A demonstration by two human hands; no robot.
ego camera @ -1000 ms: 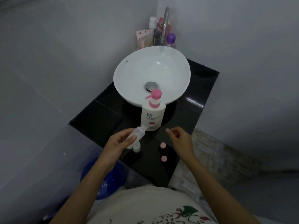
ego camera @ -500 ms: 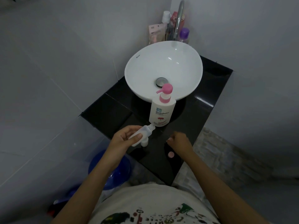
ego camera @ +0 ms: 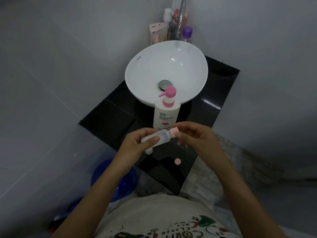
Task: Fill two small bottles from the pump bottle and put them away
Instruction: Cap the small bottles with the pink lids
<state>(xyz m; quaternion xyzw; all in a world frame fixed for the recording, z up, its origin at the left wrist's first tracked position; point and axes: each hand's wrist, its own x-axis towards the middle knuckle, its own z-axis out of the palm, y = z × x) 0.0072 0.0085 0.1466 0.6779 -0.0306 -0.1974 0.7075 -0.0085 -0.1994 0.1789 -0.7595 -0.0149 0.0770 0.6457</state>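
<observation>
A white pump bottle [ego camera: 166, 115] with a pink pump stands on the black counter [ego camera: 109, 121] in front of the sink. My left hand [ego camera: 137, 143] grips a small translucent bottle [ego camera: 162, 136], tilted with its neck to the right. My right hand [ego camera: 197, 136] pinches a pink cap [ego camera: 174, 131] at that bottle's neck. A second small bottle [ego camera: 148, 150] stands on the counter below my left hand, mostly hidden. Another pink cap [ego camera: 177, 161] lies loose on the counter.
A white basin [ego camera: 145, 73] with a metal drain sits on the counter under a chrome tap [ego camera: 181, 18]. Toiletry bottles and tubes [ego camera: 171, 26] crowd the corner behind it. A blue basin [ego camera: 113, 179] stands on the floor at lower left.
My right hand picked one pink cap off the counter and brought it up to the neck of the small bottle in my left hand. One cap stays on the counter.
</observation>
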